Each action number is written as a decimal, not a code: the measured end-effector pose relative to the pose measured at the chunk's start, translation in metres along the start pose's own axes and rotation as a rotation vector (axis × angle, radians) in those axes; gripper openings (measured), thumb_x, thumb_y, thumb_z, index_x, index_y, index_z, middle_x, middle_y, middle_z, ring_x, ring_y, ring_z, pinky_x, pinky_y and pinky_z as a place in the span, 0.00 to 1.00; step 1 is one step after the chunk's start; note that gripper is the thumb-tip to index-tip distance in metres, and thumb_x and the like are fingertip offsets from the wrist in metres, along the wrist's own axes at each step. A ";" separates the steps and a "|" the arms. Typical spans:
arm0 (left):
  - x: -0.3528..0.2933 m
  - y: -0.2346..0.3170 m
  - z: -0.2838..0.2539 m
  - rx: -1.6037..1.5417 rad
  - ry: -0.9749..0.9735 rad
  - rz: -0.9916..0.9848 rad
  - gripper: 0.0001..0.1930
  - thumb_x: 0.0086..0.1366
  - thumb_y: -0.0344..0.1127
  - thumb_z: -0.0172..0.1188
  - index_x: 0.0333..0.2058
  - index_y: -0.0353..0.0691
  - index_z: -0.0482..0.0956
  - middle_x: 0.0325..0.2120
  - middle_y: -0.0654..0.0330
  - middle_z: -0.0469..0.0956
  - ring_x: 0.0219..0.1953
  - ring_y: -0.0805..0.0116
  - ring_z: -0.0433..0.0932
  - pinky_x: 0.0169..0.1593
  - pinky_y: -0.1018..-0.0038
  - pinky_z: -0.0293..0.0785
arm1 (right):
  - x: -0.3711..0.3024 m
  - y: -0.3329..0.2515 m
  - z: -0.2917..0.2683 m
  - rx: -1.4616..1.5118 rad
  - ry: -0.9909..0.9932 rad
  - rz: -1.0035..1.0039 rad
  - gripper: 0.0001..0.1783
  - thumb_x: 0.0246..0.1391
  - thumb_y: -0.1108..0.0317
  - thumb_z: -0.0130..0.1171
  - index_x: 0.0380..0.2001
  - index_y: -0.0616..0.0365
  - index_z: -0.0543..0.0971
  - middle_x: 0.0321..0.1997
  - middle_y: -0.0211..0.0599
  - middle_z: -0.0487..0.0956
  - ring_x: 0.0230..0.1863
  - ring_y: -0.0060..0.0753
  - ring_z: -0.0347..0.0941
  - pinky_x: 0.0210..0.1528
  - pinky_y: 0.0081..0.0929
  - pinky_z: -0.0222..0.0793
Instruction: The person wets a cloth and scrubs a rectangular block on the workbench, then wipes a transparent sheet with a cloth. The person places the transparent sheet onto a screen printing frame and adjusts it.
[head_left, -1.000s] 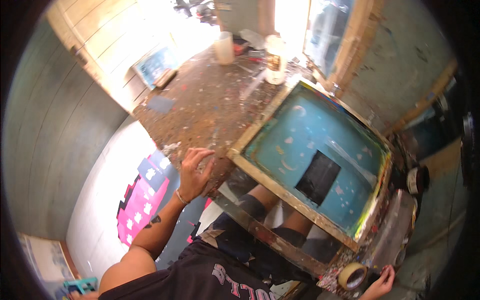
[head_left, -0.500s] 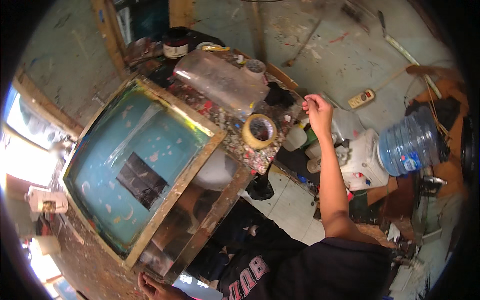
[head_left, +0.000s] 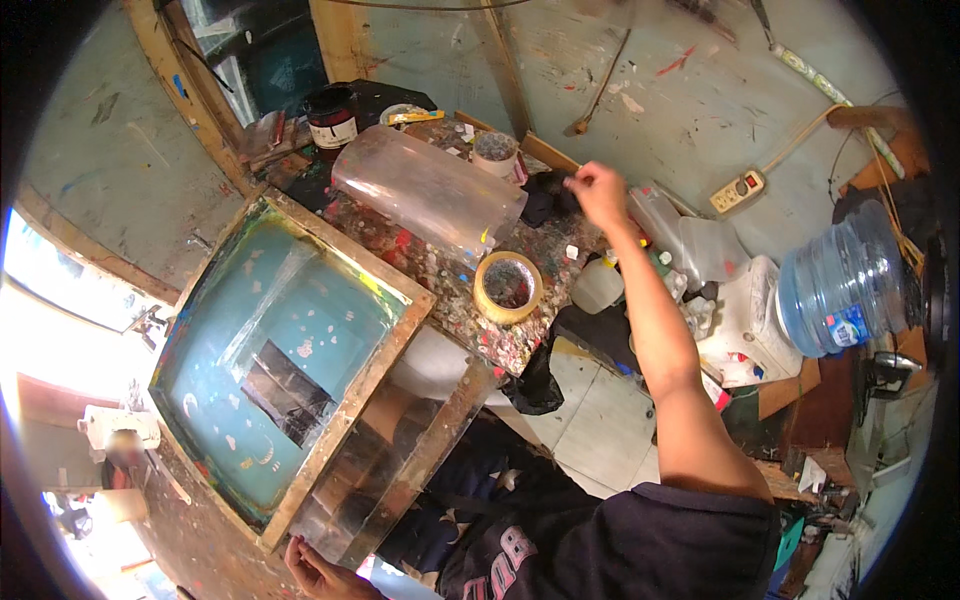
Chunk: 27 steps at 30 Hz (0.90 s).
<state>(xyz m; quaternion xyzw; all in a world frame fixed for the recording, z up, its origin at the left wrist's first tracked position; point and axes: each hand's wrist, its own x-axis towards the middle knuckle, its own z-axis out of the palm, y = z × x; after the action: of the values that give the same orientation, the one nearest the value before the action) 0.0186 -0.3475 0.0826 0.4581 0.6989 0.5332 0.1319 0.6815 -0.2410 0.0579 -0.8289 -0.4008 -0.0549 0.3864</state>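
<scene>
My right hand (head_left: 601, 198) is raised at the far end of the table, beside a crumpled black cloth (head_left: 541, 200). Its fingers are pinched together; whatever they may hold is too small to make out. At the lower edge my left hand (head_left: 325, 574) has its fingers loosely extended, close to the near corner of a wooden-framed screen (head_left: 305, 480). Blue-green mesh fills that screen, with a dark taped rectangle (head_left: 289, 393) and pale marks on it. A roll of tan tape (head_left: 482, 290) lies on the paint-spattered table (head_left: 420, 245), near a curled clear plastic sheet (head_left: 425, 188).
Behind the sheet stand a dark jar (head_left: 331, 118) and a small paint-stained cup (head_left: 494, 152). Bottles, a white jerrycan (head_left: 742, 325) and a large blue water bottle (head_left: 838, 285) crowd the right. A power strip (head_left: 738, 192) lies beyond. A black bag (head_left: 538, 385) hangs at the table's corner.
My right hand has moved left and slightly farther away, toward the black cloth. The view has shifted a little. My left hand stays by the screen's corner.
</scene>
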 end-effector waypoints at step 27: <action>-0.034 0.101 0.083 -0.499 -0.798 0.073 0.26 0.63 0.22 0.65 0.61 0.32 0.76 0.48 0.51 0.83 0.50 0.64 0.82 0.56 0.68 0.77 | -0.021 -0.205 -0.182 0.885 -0.143 -0.227 0.15 0.66 0.70 0.57 0.51 0.69 0.80 0.45 0.36 0.82 0.44 0.25 0.77 0.49 0.24 0.71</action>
<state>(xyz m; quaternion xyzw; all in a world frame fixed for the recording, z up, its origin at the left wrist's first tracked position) 0.1440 -0.3210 0.1270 0.6058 0.4277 0.4712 0.4776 0.5620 -0.3004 0.2982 -0.5368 -0.4998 0.1368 0.6658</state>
